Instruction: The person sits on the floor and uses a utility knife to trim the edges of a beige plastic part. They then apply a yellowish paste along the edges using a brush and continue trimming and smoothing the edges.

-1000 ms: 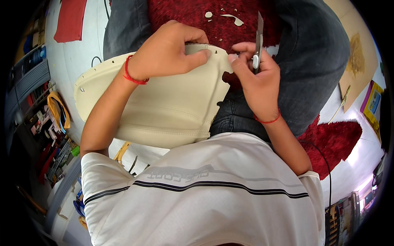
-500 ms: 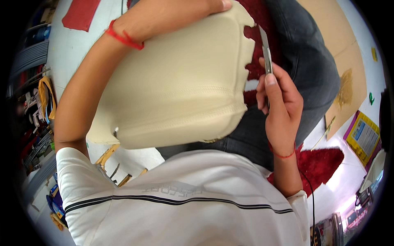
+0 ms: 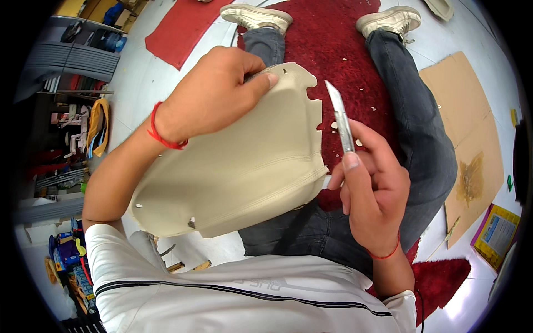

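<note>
A cream, stitched leather-like panel [image 3: 250,172] with notched right edge and small holes rests across my lap. My left hand [image 3: 216,94], a red thread at its wrist, grips the panel's upper edge, thumb on the face and fingers curled over the rim. My right hand [image 3: 375,188] holds a silver utility knife [image 3: 341,125] upright, thumb along the handle, its blade just right of the notches and apart from them.
My outstretched legs [image 3: 422,139] flank a red shaggy rug [image 3: 311,33] with scattered scraps. Around are a red mat [image 3: 175,28], stained cardboard [image 3: 438,105], a yellow-purple package [image 3: 494,233] and cluttered shelves [image 3: 78,55] at left.
The panel swung up and back down, its notched edge now more upright. My right hand moved lower and rightward with the knife. The view shifted, showing my shoes.
</note>
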